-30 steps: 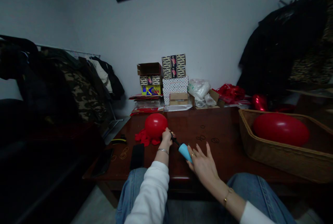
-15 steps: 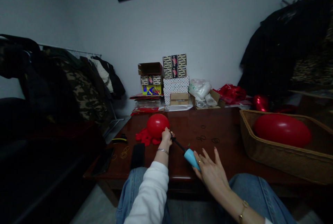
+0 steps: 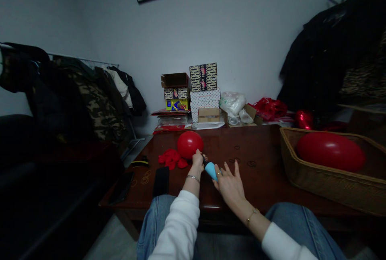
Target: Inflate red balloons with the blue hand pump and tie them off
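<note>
A partly inflated red balloon (image 3: 189,144) is at the middle of the dark wooden table. My left hand (image 3: 198,159) is closed around its neck, where the black front end of a balloon pump enters; the nozzle itself is hidden by the fingers. The pump's light-blue body (image 3: 211,170) slants toward me. My right hand (image 3: 229,180) has the near end of that body between thumb and index finger, its other fingers stretched out. Left of the inflated balloon lies a heap of limp red balloons (image 3: 170,158).
A wicker basket (image 3: 325,183) with a large red balloon (image 3: 331,151) stands at the right. Rubber bands (image 3: 146,177), a black phone (image 3: 161,180) and a yellow-black tool (image 3: 140,164) lie on the left. Stacked boxes (image 3: 205,101) are behind.
My right hand has pushed the blue pump body up and left toward my left hand. The black rod that showed between them is now mostly covered. The balloon sits slightly farther right.
</note>
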The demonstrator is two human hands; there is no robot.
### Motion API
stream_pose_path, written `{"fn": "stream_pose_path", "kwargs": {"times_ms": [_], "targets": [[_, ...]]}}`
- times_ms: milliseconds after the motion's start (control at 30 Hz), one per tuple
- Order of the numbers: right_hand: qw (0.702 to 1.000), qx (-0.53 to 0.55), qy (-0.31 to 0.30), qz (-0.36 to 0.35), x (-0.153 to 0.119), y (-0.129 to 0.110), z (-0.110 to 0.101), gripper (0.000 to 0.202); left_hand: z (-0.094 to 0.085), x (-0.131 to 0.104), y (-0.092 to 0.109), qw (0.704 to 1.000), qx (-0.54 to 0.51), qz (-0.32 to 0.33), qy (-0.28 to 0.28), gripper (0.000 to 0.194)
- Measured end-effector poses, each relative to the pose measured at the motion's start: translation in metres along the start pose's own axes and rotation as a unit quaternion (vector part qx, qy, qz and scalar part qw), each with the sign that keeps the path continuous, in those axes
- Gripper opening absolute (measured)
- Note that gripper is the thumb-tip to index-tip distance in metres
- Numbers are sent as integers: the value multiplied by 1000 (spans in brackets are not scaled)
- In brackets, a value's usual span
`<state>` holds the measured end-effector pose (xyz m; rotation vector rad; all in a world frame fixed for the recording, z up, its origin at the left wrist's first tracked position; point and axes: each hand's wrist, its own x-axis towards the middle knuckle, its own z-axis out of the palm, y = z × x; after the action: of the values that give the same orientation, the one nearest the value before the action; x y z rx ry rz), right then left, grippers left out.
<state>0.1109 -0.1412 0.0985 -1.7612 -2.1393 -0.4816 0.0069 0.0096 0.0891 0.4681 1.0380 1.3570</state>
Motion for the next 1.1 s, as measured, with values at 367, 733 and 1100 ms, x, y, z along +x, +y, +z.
{"fn": "stream_pose_path", "kwargs": {"times_ms": [367,733,1100], "targets": [[999,23,20,-9,-38,21,-1,45,-8,9,9,1000,-17,6,18,28],[1000,15,15,-9,-62,33,-9,46,-8,5,13,999,-16,15,25,29],[1000,-1,4,-4,-15,16,-1,45,9,-7,-4,1000,-4,4,10,30]]}}
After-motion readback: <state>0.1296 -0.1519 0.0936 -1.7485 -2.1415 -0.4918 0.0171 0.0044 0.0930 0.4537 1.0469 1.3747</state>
